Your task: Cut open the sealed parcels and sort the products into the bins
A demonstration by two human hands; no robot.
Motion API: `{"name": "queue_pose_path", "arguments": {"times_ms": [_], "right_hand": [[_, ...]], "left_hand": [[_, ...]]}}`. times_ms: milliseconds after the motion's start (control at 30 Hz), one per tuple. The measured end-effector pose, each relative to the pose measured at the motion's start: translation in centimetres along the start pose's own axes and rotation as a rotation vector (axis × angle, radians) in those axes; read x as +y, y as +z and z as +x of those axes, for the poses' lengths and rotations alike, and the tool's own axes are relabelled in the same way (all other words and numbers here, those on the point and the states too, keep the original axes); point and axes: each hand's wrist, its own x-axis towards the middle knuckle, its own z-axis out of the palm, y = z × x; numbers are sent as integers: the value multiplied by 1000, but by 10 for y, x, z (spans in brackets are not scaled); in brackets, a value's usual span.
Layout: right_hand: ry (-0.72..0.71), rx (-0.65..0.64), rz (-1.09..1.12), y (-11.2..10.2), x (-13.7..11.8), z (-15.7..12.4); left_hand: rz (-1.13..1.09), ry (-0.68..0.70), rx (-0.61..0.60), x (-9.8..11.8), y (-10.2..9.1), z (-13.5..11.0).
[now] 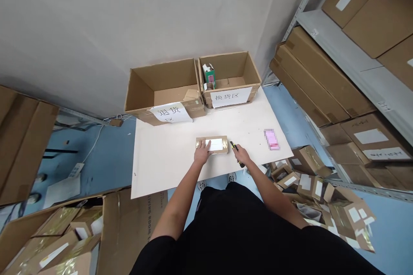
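Note:
A small cardboard box (223, 150) with a white label and shiny clear tape lies near the front edge of the white table (161, 154). My left hand (201, 153) holds its left part down, with thumb and fingers apart on its top. To the right of the box, my right hand (241, 155) is closed around a black and yellow utility knife (234, 146). The knife points up and left toward the box's right end, with a small gap between them. The fingers' undersides are hidden.
Two large open cartons with paper signs, the left (142, 116) and the right (256, 90), stand at the table's back. A blurred pink item (271, 139) lies on the right. Shelves (348, 38) and piled boxes (311, 184) flank the right side; a box-filled carton (112, 227) stands lower left.

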Motion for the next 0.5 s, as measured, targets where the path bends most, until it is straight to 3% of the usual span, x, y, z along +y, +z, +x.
{"name": "queue_pose_path", "arguments": {"times_ms": [133, 500], "right_hand": [[-6, -30, -1, 1, -4, 2], [-17, -11, -21, 5, -17, 19]], "left_hand": [[3, -58, -6, 7, 7, 2], [-10, -58, -20, 4, 9, 6]]}}
